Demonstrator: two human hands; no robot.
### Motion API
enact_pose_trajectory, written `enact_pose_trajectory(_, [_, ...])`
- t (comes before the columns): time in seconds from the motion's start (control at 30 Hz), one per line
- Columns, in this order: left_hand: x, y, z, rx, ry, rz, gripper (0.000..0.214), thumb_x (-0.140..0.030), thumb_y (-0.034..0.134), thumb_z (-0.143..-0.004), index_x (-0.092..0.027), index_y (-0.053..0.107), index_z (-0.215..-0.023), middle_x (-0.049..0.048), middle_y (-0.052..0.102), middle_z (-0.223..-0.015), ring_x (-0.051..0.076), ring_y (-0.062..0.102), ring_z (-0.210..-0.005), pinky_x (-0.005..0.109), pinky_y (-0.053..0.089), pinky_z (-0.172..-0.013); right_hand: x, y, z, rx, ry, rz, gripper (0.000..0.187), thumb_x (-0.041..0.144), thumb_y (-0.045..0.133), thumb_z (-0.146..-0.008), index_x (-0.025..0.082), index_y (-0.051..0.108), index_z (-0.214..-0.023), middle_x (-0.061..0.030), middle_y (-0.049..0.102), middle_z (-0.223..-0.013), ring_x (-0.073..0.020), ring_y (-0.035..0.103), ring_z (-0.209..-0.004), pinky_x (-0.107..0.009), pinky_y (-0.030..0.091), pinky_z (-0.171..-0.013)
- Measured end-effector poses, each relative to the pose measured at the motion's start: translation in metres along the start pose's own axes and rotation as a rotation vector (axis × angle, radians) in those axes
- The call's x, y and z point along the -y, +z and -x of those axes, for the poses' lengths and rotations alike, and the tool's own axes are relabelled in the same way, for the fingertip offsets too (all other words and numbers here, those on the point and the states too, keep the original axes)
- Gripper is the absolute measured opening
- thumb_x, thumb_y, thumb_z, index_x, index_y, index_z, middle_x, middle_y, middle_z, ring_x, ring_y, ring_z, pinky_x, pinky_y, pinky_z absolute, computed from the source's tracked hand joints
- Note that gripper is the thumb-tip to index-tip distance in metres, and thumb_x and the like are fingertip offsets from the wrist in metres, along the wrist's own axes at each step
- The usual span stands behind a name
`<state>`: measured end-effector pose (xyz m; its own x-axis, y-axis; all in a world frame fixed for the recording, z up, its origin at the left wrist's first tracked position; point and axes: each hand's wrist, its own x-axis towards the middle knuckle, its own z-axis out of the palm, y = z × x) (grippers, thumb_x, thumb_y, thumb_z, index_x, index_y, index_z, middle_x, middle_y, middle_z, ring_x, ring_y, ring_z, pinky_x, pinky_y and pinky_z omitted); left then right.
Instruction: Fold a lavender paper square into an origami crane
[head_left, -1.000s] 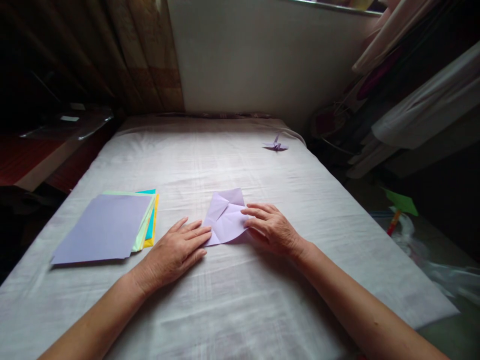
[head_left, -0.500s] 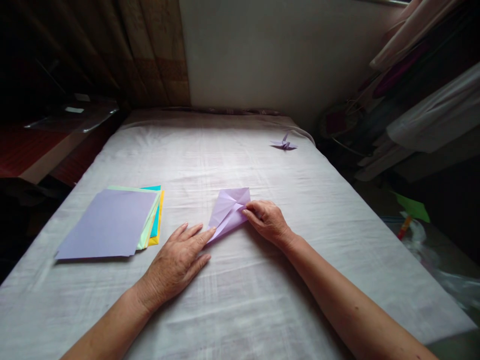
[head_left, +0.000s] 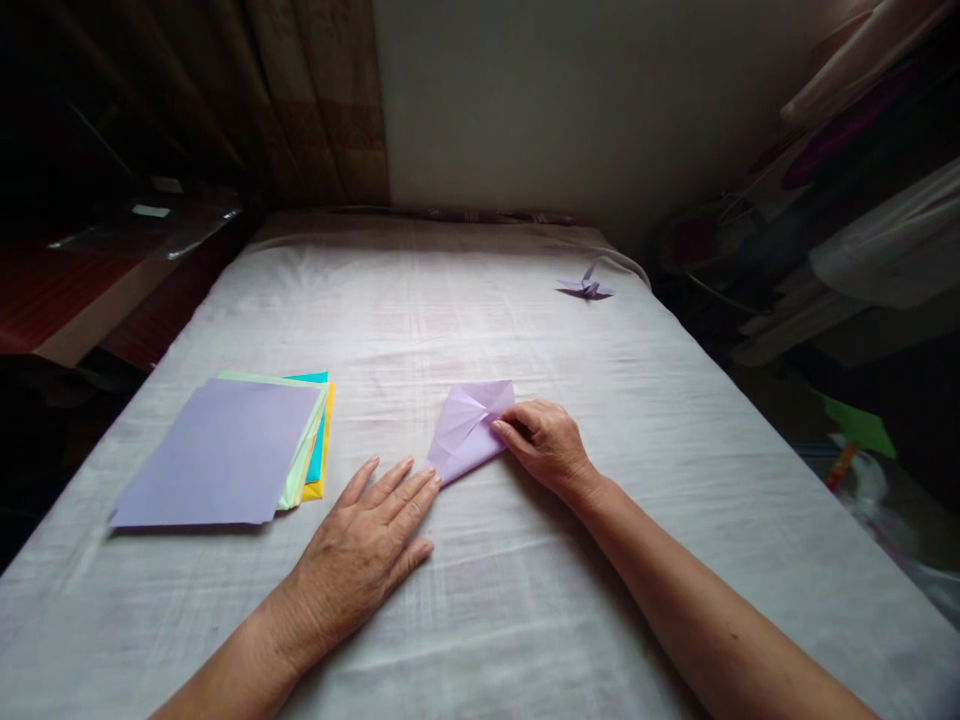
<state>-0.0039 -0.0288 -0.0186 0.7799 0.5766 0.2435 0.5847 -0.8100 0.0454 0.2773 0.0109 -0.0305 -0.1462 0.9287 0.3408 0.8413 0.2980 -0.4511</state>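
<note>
A partly folded sheet of purple origami paper lies on the white cloth between my hands, its creases running toward the near left corner. My left hand rests flat with fingers spread, its fingertips touching that near corner. At the paper's right edge, the thumb and forefinger of my right hand pinch a flap. The fingers cover part of that edge.
To the left sits a stack of coloured paper, purple on top, with green, blue and yellow edges showing. A folded purple paper crane stands near the far right edge of the cloth-covered surface. Clothes hang at the right.
The flap by my right hand now lies further over, so the paper's near edge looks broader and flatter. My left hand still touches the corner. The whole view has shifted slightly.
</note>
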Motion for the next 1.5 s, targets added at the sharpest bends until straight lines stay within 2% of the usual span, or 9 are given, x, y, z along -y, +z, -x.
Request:
enact_pose_trajectory(0.23, [-0.004, 0.001, -0.002, -0.028, -0.015, -0.052, 0.046, -0.044, 0.036, -0.101, -0.021, 0.052, -0.138, 0.0032, 0.054, -0.143, 0.023, 0.047, -0.134, 0.043, 0.016, -0.119, 0.003, 0.003, 0.002, -0.014, 0.019, 0.034, 0.015, 0.032, 0.061, -0.090, 0.023, 0.067, -0.079, -0.0025, 0.071, -0.079, -0.0198, 0.062, -0.079, -0.031, 0.040, -0.077])
enact_pose_trajectory(0.37, [-0.006, 0.002, -0.003, -0.006, -0.006, -0.074, 0.047, -0.043, 0.036, -0.101, -0.019, 0.051, -0.139, 0.0049, 0.050, -0.147, 0.022, 0.044, -0.137, 0.042, 0.015, -0.119, 0.004, 0.004, 0.002, -0.023, 0.023, 0.045, 0.016, 0.032, 0.059, -0.091, 0.023, 0.067, -0.080, -0.0021, 0.070, -0.079, -0.0191, 0.062, -0.078, -0.031, 0.039, -0.076])
enact_pose_trajectory(0.57, [-0.009, 0.000, -0.005, 0.017, -0.032, -0.063, 0.049, -0.045, 0.031, -0.102, -0.018, 0.051, -0.139, 0.0049, 0.053, -0.144, 0.021, 0.046, -0.134, 0.041, 0.015, -0.118, 0.006, 0.004, 0.003, -0.071, 0.020, 0.069, 0.018, 0.033, 0.059, -0.091, 0.023, 0.066, -0.078, -0.0021, 0.069, -0.076, -0.0190, 0.061, -0.075, -0.031, 0.038, -0.073])
enact_pose_trajectory(0.77, [-0.010, -0.002, -0.006, 0.034, -0.024, -0.061, 0.049, -0.045, 0.034, -0.102, -0.019, 0.051, -0.139, 0.0051, 0.053, -0.144, 0.022, 0.048, -0.133, 0.042, 0.019, -0.116, 0.008, 0.004, 0.002, -0.074, 0.024, 0.093, 0.020, 0.033, 0.059, -0.091, 0.023, 0.066, -0.075, -0.0025, 0.069, -0.076, -0.0192, 0.060, -0.075, -0.030, 0.037, -0.072])
enact_pose_trajectory(0.97, [-0.011, -0.001, -0.005, 0.018, -0.014, -0.076, 0.050, -0.045, 0.032, -0.102, -0.016, 0.052, -0.137, 0.0066, 0.053, -0.145, 0.023, 0.047, -0.134, 0.042, 0.016, -0.117, 0.010, 0.005, 0.002, -0.075, 0.046, 0.118, 0.020, 0.033, 0.060, -0.091, 0.023, 0.065, -0.075, -0.0024, 0.069, -0.076, -0.0198, 0.061, -0.076, -0.031, 0.036, -0.072])
enact_pose_trajectory(1.27, [-0.011, 0.001, -0.003, 0.041, -0.030, -0.070, 0.050, -0.046, 0.031, -0.102, -0.020, 0.046, -0.143, 0.0054, 0.051, -0.147, 0.022, 0.044, -0.136, 0.043, 0.015, -0.118, 0.011, 0.005, 0.001, -0.062, 0.061, 0.122, 0.020, 0.033, 0.060, -0.091, 0.022, 0.065, -0.075, -0.0023, 0.069, -0.077, -0.0195, 0.060, -0.076, -0.031, 0.036, -0.073])
enact_pose_trajectory(1.5, [-0.013, 0.003, -0.004, 0.033, -0.044, -0.059, 0.046, -0.045, 0.037, -0.101, -0.021, 0.052, -0.138, 0.0048, 0.052, -0.146, 0.023, 0.044, -0.136, 0.044, 0.013, -0.120, 0.011, 0.005, 0.001, -0.064, 0.069, 0.129, 0.025, 0.035, 0.056, -0.093, 0.023, 0.064, -0.073, -0.0026, 0.068, -0.074, -0.0195, 0.059, -0.075, -0.031, 0.036, -0.073])
